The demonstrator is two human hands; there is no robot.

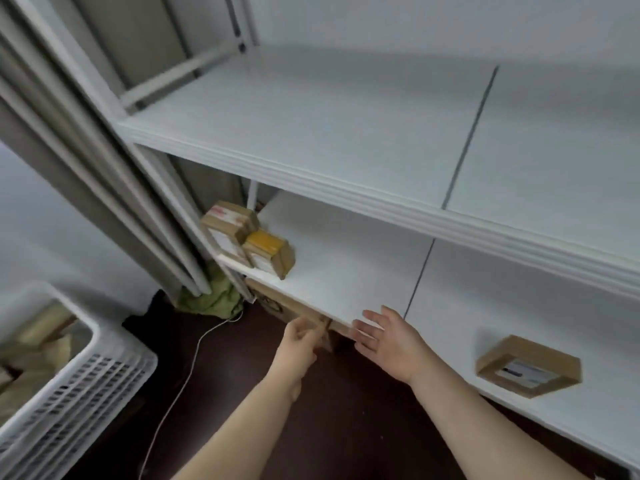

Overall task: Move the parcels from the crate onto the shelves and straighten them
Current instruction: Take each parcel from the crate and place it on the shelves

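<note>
My left hand (299,342) curls at the near end of the parcel (294,311), grip unclear, its length running away leftward under the shelf (346,258); my right hand (384,341), fingers spread, hovers just right.

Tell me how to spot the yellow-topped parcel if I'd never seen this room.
Find the white shelving, then the left end of its lower shelf. Two small cardboard parcels sit together there; the yellow-topped parcel is the right-hand one, and the other parcel shows no yellow.

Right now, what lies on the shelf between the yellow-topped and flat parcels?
Head view: bare shelf, one dark seam, right hand at its front edge.
</note>
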